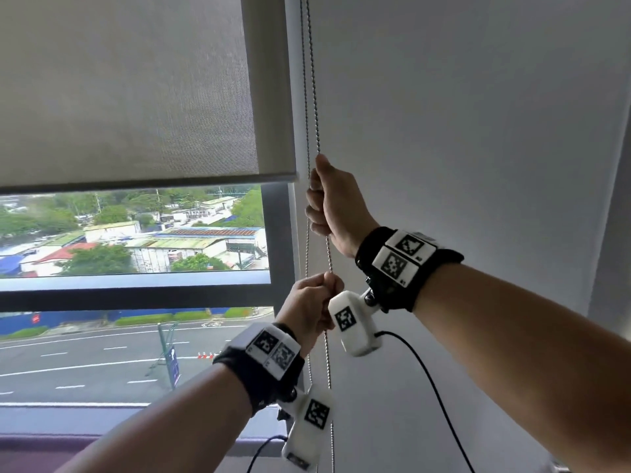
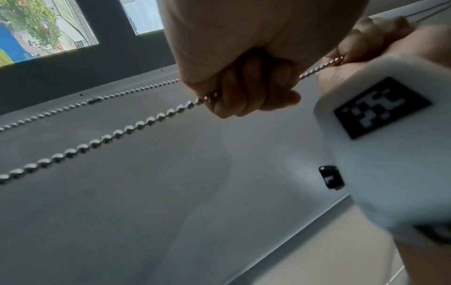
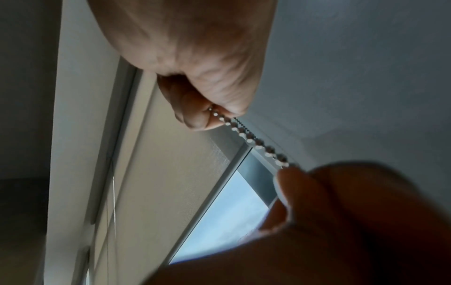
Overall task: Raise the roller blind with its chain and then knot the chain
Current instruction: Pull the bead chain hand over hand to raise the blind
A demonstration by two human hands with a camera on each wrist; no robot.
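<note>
Left hand [image 1: 312, 303] lowest, fingers clamped on chain [image 1: 317, 107]; right hand [image 1: 329, 208] gripping same strand just above. Chain runs vertical beside blind [image 1: 136, 97], half raised. Probably pulling downward, hand-over-hand.

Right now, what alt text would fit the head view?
Both hands grip one strand of the bead chain beside the window, the right hand above the left hand. The roller blind is partly raised, showing rooftops and a road below.

Grey roller blind [image 1: 136, 90] half raised, beaded metal chain [image 1: 316, 107] hanging taut beside it
</note>
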